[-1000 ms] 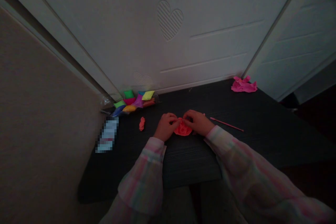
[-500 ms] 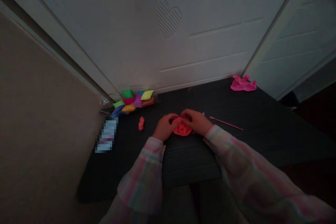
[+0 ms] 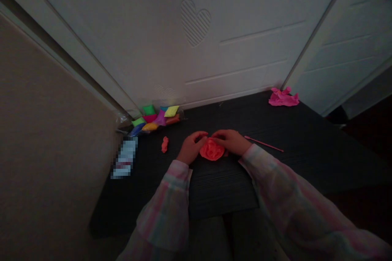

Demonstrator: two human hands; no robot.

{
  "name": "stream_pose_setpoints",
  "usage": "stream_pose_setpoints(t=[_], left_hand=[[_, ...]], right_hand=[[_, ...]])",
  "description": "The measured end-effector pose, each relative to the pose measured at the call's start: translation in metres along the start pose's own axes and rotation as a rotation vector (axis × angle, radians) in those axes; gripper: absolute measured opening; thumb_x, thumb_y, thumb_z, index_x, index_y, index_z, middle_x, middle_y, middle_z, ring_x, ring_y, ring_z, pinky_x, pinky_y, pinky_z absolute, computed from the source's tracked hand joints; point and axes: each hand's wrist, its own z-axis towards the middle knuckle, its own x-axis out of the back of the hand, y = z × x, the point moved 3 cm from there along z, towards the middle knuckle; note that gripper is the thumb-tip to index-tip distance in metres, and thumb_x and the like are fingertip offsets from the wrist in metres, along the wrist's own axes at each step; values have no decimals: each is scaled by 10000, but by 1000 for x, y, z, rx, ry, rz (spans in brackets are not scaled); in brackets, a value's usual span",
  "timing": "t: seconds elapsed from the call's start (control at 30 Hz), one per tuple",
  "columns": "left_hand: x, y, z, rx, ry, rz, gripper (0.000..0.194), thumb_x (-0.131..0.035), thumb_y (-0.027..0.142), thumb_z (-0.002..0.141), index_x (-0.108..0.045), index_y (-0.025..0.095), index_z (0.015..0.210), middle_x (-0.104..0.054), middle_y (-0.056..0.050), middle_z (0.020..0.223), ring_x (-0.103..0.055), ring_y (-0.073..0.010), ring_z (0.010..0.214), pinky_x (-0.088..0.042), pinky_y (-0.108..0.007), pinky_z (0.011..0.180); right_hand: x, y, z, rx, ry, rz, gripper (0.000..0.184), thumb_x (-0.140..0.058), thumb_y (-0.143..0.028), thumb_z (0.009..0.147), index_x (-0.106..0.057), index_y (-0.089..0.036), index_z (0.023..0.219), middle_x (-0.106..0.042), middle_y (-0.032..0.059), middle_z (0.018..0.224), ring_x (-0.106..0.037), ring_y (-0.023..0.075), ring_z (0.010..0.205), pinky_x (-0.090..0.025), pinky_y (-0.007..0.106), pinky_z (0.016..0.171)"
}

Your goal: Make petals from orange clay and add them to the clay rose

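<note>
A round, ruffled coral-coloured clay flower [image 3: 212, 149] is between my two hands, low over the dark table [image 3: 220, 189]. My left hand [image 3: 192, 146] curves round its left side, thumb and fingers gripping the rim. From the right, my right hand [image 3: 232, 141] closes on the upper right edge with thumb and fingertips. My fingertips partly cover the far edge of the flower. A small twisted lump of coral clay [image 3: 164, 144] lies to the left of my left hand. Right of my right hand rests a thin pink stick tool [image 3: 263, 143].
Several colourful clay packets [image 3: 159, 118] lie in clear plastic at the back left. A pixelated pale item [image 3: 125, 158] is at the left edge. A bright pink crumpled clay piece [image 3: 283, 97] sits at the back right. Behind the table stands a white panel [image 3: 245, 12] with a heart relief.
My fingers have shifted outward toward the flower's rim, so more of its ruffled middle shows. My right hand has dropped slightly. The other things have stayed where they were.
</note>
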Motion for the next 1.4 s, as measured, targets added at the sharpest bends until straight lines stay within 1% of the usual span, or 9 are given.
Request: stream_pose_setpoints(t=[0.17,0.27,0.37,0.43,0.57,0.77,0.93,1.03,1.4], left_hand=[[1,-4,2,27,52,-60,231,-487,282,776,-606,168,938,-652,-46,919,-596,-173,864,-466,-293,776],[2,-9,5,49,100,-86,293,-452,289,797,-559,142,1027,-632,-77,988,-592,-174,892,-468,-299,788],[2,-13,7,74,136,-101,401,-409,278,815,-440,108,1177,-584,-133,1090,-605,-173,860,-498,-305,715],[2,-13,7,73,147,-90,438,-411,266,814,-392,109,1223,-568,-147,1118,-602,-177,879,-498,-313,721],[1,-8,3,14,136,-12,433,-488,228,776,-447,143,1198,-576,-128,1125,-564,-197,972,-440,-360,847],[4,-5,-2,-109,164,119,513,-510,175,741,-398,157,1242,-486,-135,1229,-434,-234,1134,-369,-421,917],[0,-5,-4,-182,98,176,667,-620,313,682,-355,144,1271,-481,-150,1234,-426,-249,1144,-343,-439,950],[-5,-4,-5,-205,76,213,704,-642,338,661,-355,143,1273,-436,-148,1288,-382,-253,1186,-286,-446,1000],[-9,-1,-7,-247,31,279,662,-604,345,699,-347,145,1275,-437,-125,1294,-379,-234,1186,-284,-425,1010]], right_hand=[[3,0,1,-1,52,12,129,-522,-211,770,-629,-182,835,-624,-4,675,-551,94,480,-450,188,341],[9,3,5,1,124,-17,148,-514,-216,792,-619,-182,891,-638,15,793,-595,116,625,-511,222,496],[14,8,10,-29,202,-69,160,-516,-228,818,-588,-154,940,-624,32,876,-592,128,772,-507,278,685],[16,12,12,-59,232,-108,218,-498,-275,839,-548,-147,1009,-595,45,960,-582,138,816,-496,323,717],[20,14,11,-52,319,-203,268,-479,-317,848,-518,-167,1066,-545,63,1083,-558,163,901,-476,369,766],[31,7,7,66,473,-295,174,-477,-222,818,-593,-167,936,-614,48,913,-565,159,817,-449,331,759],[27,0,7,201,402,-364,142,-538,-245,765,-647,-179,828,-652,40,874,-563,175,833,-420,317,769],[20,-4,5,259,338,-428,171,-569,-262,748,-659,-196,877,-658,42,936,-539,202,908,-374,356,818],[9,-8,3,236,263,-490,193,-577,-239,723,-658,-207,895,-656,59,967,-506,246,928,-333,399,789]])
